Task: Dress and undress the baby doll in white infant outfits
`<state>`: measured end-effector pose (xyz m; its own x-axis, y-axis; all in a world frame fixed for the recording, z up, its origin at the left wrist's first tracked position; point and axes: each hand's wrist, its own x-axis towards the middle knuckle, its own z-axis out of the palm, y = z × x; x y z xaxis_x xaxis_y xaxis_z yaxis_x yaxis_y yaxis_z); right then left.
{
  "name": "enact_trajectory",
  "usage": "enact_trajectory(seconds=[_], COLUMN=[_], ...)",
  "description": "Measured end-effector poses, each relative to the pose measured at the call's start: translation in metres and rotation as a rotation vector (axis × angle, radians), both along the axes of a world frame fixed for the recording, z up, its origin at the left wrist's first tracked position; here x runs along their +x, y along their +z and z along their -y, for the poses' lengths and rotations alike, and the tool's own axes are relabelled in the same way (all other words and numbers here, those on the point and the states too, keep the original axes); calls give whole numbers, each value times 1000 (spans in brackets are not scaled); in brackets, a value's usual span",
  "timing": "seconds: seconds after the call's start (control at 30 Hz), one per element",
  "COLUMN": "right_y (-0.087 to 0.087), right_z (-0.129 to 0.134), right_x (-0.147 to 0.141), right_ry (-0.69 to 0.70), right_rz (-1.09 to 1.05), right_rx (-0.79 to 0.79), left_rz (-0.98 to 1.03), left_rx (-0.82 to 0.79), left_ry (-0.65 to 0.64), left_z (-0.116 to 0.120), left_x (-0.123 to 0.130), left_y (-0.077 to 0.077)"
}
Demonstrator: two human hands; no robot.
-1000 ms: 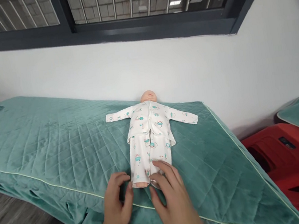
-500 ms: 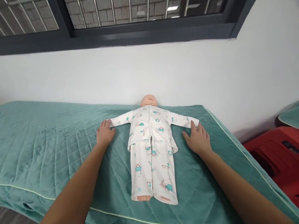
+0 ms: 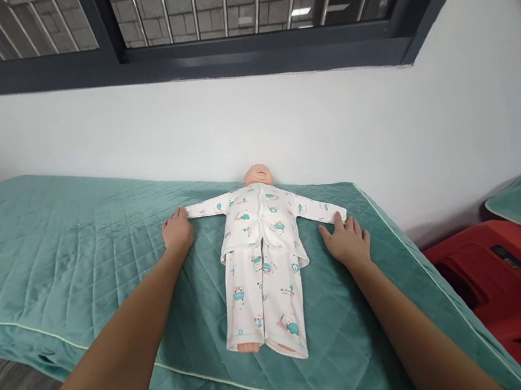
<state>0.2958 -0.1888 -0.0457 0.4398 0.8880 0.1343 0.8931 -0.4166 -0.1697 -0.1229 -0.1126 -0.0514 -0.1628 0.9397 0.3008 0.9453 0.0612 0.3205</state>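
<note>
A baby doll (image 3: 258,175) lies on its back on a green quilted bed cover, dressed in a white printed pajama top (image 3: 259,217) and matching pajama pants (image 3: 264,303). Its arms are stretched out sideways inside the long sleeves, and its feet show a little at the pant hems. At the end of the sleeve on the left, my left hand (image 3: 177,230) has its fingers bunched against the cuff, partly hidden. My right hand (image 3: 349,242) lies with fingers apart beside the other sleeve, its index fingertip touching the cuff.
The green cover (image 3: 79,244) spreads wide to the left and has a pale piped edge. Behind the doll's head rises a white wall (image 3: 213,124), with a dark-framed barred window (image 3: 241,50) above. Red molded cases (image 3: 502,278) stand off the bed's right side.
My left hand has shifted slightly left, and the sleeve at it looks straighter. The fingers of my right hand have spread a bit while the hand moved slightly right.
</note>
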Motion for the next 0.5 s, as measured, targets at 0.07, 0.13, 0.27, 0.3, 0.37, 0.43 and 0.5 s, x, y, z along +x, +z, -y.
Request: enact_trajectory(seconds=[0.07,0.13,0.27,0.3,0.37,0.43,0.5], right_y=[0,-1,2,2,3,3,3], right_z=[0,-1,-2,-1,4,13,27], right_x=[-1,-1,0,2,9,20,33], right_ry=[-4,0,26,44,91,127,142], right_rz=[-3,-5,-5,1,17,33,54], right_rx=[3,-7,-63,-71,-76,-68,-65], left_rz=[3,5,0,-4,-17,-35,-53], left_rx=[-5,-25,-92,-112,-151,-189,-221], left_ry=[58,80,27,10,-16,-19,10], left_z=[-2,-3,0,3,14,31,52], left_x=[-1,-1,-10,-16,-34,-60,-94], left_y=[-3,-6,-8,-8,-8,-7,-6])
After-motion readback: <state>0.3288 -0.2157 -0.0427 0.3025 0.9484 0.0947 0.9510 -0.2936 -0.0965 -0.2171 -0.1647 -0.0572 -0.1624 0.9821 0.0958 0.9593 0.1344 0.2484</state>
